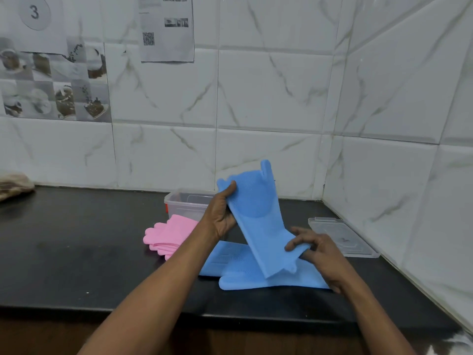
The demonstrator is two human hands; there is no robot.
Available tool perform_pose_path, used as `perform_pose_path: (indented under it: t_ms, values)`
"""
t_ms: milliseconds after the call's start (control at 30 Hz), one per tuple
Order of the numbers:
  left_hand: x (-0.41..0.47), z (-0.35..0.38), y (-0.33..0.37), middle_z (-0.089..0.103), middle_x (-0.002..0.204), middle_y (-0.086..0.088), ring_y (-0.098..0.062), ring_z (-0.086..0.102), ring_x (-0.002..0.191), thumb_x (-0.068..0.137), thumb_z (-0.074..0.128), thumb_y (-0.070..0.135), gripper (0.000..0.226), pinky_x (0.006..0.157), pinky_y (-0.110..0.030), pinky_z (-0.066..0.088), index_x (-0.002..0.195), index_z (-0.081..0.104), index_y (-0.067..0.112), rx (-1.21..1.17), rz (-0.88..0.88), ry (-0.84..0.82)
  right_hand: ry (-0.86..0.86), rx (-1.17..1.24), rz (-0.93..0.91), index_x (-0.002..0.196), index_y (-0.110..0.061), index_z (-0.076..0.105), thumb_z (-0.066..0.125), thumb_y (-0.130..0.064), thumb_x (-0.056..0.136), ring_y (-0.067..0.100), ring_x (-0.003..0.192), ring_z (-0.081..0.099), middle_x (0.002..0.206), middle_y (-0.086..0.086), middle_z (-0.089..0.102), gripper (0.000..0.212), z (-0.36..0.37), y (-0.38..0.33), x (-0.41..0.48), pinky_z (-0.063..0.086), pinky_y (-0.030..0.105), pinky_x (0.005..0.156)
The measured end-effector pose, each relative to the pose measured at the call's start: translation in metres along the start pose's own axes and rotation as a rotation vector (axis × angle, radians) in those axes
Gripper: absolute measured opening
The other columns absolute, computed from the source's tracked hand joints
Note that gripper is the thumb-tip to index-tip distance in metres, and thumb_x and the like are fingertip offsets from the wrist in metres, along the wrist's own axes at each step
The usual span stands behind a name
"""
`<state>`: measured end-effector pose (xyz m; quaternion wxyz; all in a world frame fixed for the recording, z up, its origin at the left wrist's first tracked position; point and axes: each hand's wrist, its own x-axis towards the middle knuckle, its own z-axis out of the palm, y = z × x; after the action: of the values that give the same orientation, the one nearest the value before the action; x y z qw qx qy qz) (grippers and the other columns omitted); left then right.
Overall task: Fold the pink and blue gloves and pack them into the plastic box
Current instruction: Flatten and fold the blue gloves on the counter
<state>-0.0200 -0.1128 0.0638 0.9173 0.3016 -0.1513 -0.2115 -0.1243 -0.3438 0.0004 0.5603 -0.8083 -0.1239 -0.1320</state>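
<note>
Lying at the far left edge of the black counter (76, 252): one crumpled brownish cloth (14, 184), against the tiled wall (268, 98).

Wall, left part: a round sign (34, 12) with the number 3, a panel of picture tiles (53, 80), and a printed paper sheet (166, 29) with a QR code.

Counter, left of centre: pink gloves (166, 235), stacked flat with fingers pointing left, just in front of the plastic box (185, 203).

The box is clear and lidless, with a red clip on its left side. It stands near the back wall. Its right part is hidden behind the hand and glove, and the contents cannot be made out.

Left hand (221, 213): fingers curled round the upper left edge of the raised blue glove (258, 221), thumb on the near face.

The raised glove is held off the counter and tilted, with its finger end up in front of the wall and its bristled palm facing the camera. The cuff end hangs low to the right.

Second blue glove (245, 275): flat on the counter below the first, fingers toward the left front, partly covered by the raised one.

Right hand (314, 248): thumb and fingertips pinching the cuff end of the raised glove, the other fingers loosely bent.

Counter, right: clear lid (343, 237), lying flat near the side wall, well apart from the box.
</note>
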Motion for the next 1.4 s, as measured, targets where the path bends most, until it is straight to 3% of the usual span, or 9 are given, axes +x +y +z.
perform_pose_path:
  t_ms: [300, 500, 667, 767, 967, 1100, 1200, 1300, 1400]
  values:
    - [0.001, 0.018, 0.006, 0.056, 0.136, -0.021, -0.037, 0.056, 0.124, 0.089, 0.064, 0.011, 0.05, 0.1, -0.047, 0.049, 0.137, 0.052, 0.002, 0.467, -0.005, -0.281, -0.034, 0.612, -0.003, 0.13, -0.009, 0.059, 0.069, -0.034, 0.087, 0.027, 0.122, 0.06, 0.132, 0.012, 0.062, 0.051, 0.006, -0.047, 0.034, 0.048, 0.043, 0.102]
    - [0.003, 0.041, 0.007, 0.06, 0.133, -0.02, -0.038, 0.057, 0.122, 0.09, 0.065, 0.008, 0.043, 0.102, -0.048, 0.048, 0.132, 0.056, 0.005, 0.715, -0.025, -0.354, 0.004, 0.901, 0.002, 0.13, 0.001, 0.058, 0.07, -0.021, 0.087, 0.04, 0.121, 0.057, 0.131, 0.025, 0.059, 0.05, 0.004, -0.073, 0.063, 0.047, 0.052, 0.101]
    - [-0.002, 0.058, 0.005, 0.07, 0.113, -0.012, -0.026, 0.068, 0.102, 0.089, 0.069, 0.024, 0.033, 0.086, -0.039, 0.057, 0.118, 0.064, 0.01, 0.879, 0.296, 0.155, 0.206, 0.929, 0.036, 0.124, 0.0, 0.061, 0.072, -0.023, 0.084, 0.037, 0.113, 0.064, 0.124, 0.022, 0.065, 0.047, 0.0, -0.082, 0.068, 0.051, 0.05, 0.094]
    - [-0.02, 0.054, -0.008, 0.068, 0.113, -0.001, -0.017, 0.064, 0.107, 0.088, 0.066, 0.038, 0.035, 0.093, -0.034, 0.051, 0.116, 0.065, 0.017, 0.978, 0.566, 0.408, 0.336, 0.756, -0.029, 0.114, -0.004, 0.066, 0.07, -0.025, 0.087, 0.034, 0.106, 0.068, 0.115, 0.018, 0.071, 0.035, -0.009, -0.102, 0.065, 0.057, 0.045, 0.084]
    - [-0.048, 0.067, -0.031, 0.06, 0.131, 0.007, -0.017, 0.063, 0.117, 0.07, 0.066, 0.069, 0.078, 0.095, -0.041, 0.052, 0.137, 0.046, 0.035, 0.301, 0.203, -0.326, 0.356, -0.141, -0.22, 0.118, -0.02, 0.064, 0.055, -0.031, 0.096, 0.032, 0.096, 0.068, 0.103, 0.014, 0.071, 0.026, 0.031, -0.147, 0.049, 0.052, 0.054, 0.088]
    - [-0.037, 0.064, -0.016, 0.064, 0.126, -0.012, -0.029, 0.058, 0.121, 0.081, 0.065, 0.059, 0.073, 0.111, -0.055, 0.036, 0.133, 0.055, 0.009, 0.027, 0.129, -0.263, 0.033, -0.848, -0.271, 0.154, -0.02, 0.015, 0.047, -0.03, 0.099, 0.023, 0.151, -0.001, 0.163, 0.01, 0.004, 0.064, 0.071, -0.131, 0.036, -0.004, 0.044, 0.122]
    - [-0.028, 0.051, -0.001, 0.065, 0.116, -0.017, -0.032, 0.059, 0.114, 0.095, 0.048, 0.046, 0.052, 0.109, -0.05, 0.039, 0.127, 0.057, 0.005, -0.007, 0.031, -0.224, 0.029, -0.533, -0.37, 0.146, -0.018, 0.041, 0.057, -0.018, 0.094, 0.007, 0.149, 0.007, 0.161, -0.003, 0.019, 0.054, 0.065, -0.114, 0.018, 0.0, 0.031, 0.122]
    - [-0.021, 0.052, 0.007, 0.053, 0.138, -0.017, -0.032, 0.046, 0.133, 0.099, 0.039, 0.033, 0.048, 0.114, -0.047, 0.033, 0.138, 0.047, 0.005, -0.077, -0.008, -0.221, 0.544, -0.146, -0.216, 0.138, -0.025, 0.05, 0.063, -0.016, 0.089, 0.007, 0.142, 0.032, 0.152, -0.011, 0.038, 0.052, 0.054, -0.09, 0.002, 0.028, 0.018, 0.11]
    - [-0.021, 0.067, 0.01, 0.06, 0.13, -0.016, -0.032, 0.058, 0.122, 0.099, 0.039, 0.026, 0.042, 0.1, -0.046, 0.05, 0.131, 0.052, 0.001, -0.139, -0.009, -0.248, 0.649, 0.333, 0.202, 0.143, -0.014, 0.04, 0.065, -0.048, 0.086, 0.026, 0.133, 0.046, 0.148, 0.004, 0.045, 0.071, 0.047, -0.065, -0.002, 0.041, 0.041, 0.107]
